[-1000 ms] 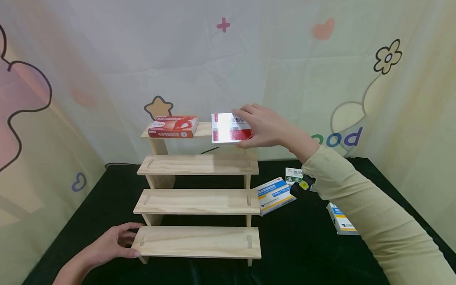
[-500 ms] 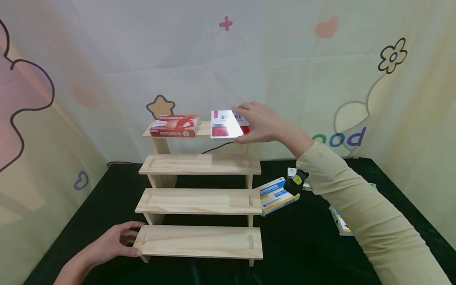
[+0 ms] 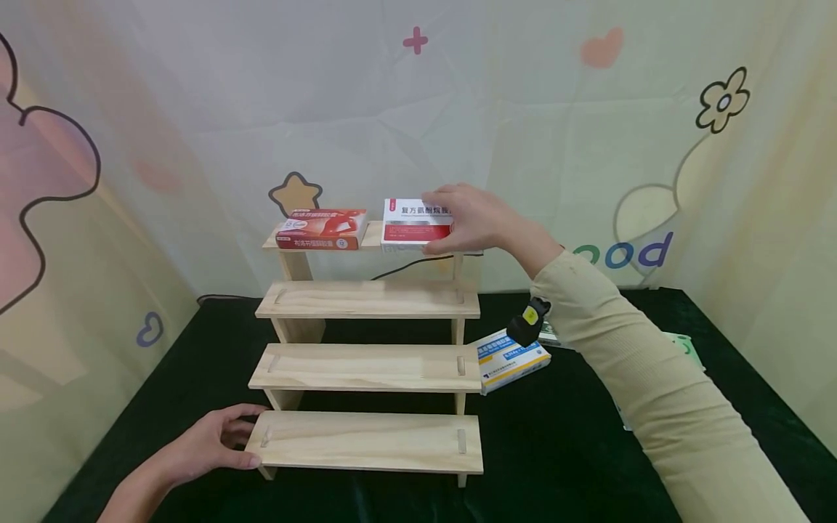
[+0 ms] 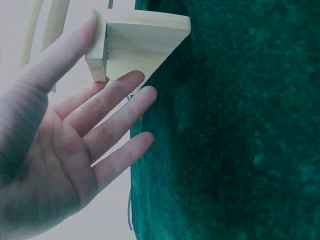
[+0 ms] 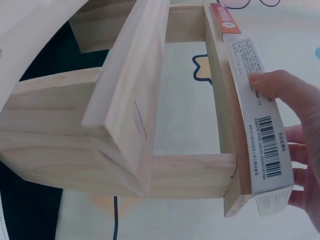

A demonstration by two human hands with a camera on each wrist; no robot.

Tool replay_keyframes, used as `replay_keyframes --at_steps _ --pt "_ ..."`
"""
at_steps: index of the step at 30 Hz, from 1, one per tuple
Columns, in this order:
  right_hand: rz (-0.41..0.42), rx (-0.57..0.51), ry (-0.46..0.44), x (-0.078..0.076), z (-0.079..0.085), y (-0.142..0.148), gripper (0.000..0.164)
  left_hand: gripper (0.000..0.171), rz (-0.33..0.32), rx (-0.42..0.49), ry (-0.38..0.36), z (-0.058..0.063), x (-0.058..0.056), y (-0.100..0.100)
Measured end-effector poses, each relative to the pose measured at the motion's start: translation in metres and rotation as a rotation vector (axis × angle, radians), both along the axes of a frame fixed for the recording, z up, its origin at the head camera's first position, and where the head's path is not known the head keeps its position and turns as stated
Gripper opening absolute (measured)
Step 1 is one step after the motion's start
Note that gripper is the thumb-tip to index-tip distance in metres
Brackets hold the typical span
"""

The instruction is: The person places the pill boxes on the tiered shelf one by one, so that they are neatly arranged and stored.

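Observation:
A four-step wooden display rack (image 3: pixel 366 443) stands in the middle. On the right part of its top step lies a white and red medicine box (image 3: pixel 408 226), printed with Chinese characters. My right hand (image 3: pixel 476 219) grips this box by its right end; in the right wrist view the thumb presses on the barcode side of the medicine box (image 5: pixel 260 115). To its left on the same step sits a red medicine box (image 3: pixel 323 229). My left hand (image 3: pixel 199 449) pinches the left end of the bottom step, thumb on the board (image 4: pixel 97 47), remaining fingers extended.
Right of the rack, a white, blue and yellow box (image 3: pixel 512 361) lies on the dark green cloth (image 3: pixel 549 450). A green and white item (image 3: pixel 684 347) lies farther right. My right sleeve (image 3: pixel 644 378) partly covers other boxes. A patterned curtain (image 3: pixel 366 94) hangs behind.
My right hand has moved the white and red box back and slightly left, onto the top step beside the red box. My left hand keeps its hold on the bottom step.

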State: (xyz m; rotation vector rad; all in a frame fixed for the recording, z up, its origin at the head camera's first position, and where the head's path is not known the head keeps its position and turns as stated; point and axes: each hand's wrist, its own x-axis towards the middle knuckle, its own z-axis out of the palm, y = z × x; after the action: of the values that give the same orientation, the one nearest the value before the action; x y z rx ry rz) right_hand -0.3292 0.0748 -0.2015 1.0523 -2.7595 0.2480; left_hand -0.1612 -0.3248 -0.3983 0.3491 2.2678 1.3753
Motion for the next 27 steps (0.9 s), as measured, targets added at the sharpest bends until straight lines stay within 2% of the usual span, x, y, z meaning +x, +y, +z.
replay_keyframes --at_steps 11,21,27 --pt "0.017 -0.083 -0.019 -0.009 -0.005 0.0 0.07 0.071 0.001 0.011 -0.002 0.002 0.001 0.001" --pt "0.03 -0.279 -0.099 -0.016 -0.013 -0.002 0.061 0.069 -0.019 0.025 0.015 0.0 0.001 -0.001" --pt "0.03 -0.338 -0.121 -0.02 -0.017 -0.003 0.059 0.069 -0.016 0.029 0.013 0.001 0.001 -0.001"
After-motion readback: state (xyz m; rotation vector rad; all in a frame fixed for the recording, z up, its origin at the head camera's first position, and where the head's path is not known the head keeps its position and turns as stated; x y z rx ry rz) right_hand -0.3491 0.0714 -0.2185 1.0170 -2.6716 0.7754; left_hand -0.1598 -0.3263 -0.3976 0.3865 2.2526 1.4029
